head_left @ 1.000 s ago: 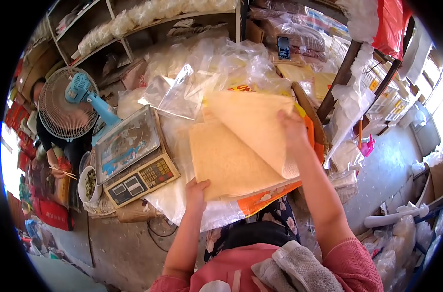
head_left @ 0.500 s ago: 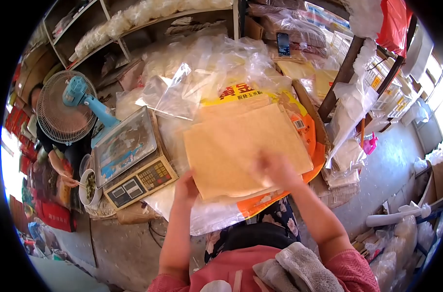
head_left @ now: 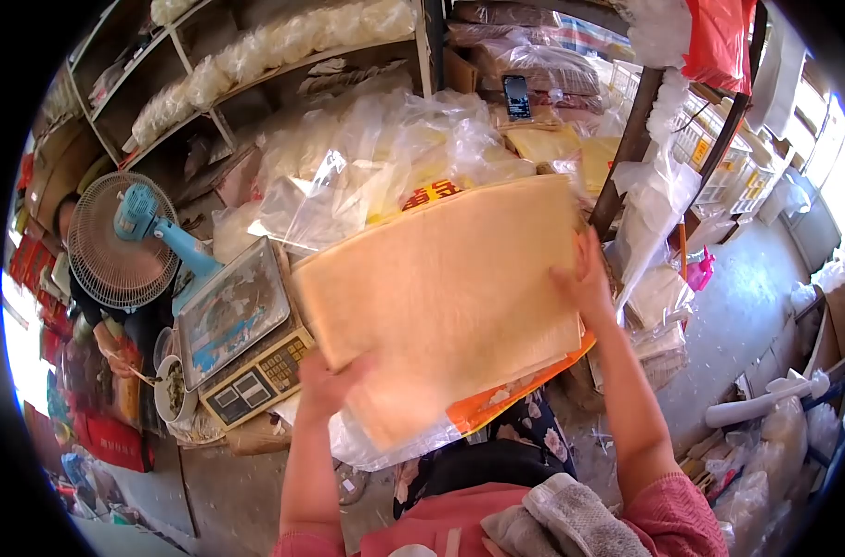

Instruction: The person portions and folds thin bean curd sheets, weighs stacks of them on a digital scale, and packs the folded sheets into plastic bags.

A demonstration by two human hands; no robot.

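Note:
A stack of thin tan sheets (head_left: 450, 269) fills the middle of the head view, tilted with its far edge raised. My left hand (head_left: 328, 382) grips its near left edge, thumb on top, slightly blurred. On the right side, my right hand (head_left: 585, 280) holds the edge with the thumb over the face and the fingers around the border. Further tan layers show under the lower edge. Beneath lies an orange and yellow printed bag (head_left: 497, 399) beside clear plastic. What the sheets are made of I cannot tell.
Left of the sheets stands a weighing scale (head_left: 260, 381) with a metal pan, beside a blue fan (head_left: 125, 232). Another person's hand (head_left: 116, 351) holds chopsticks near a bowl of food (head_left: 172, 390). Plastic bags (head_left: 395, 139) pile up behind, with a phone (head_left: 516, 97) and a post (head_left: 641, 139) at right.
My right hand has moved from the top of the sheets to their right edge. The stack is now lifted and tilted between both hands, and my left hand has shifted slightly left.

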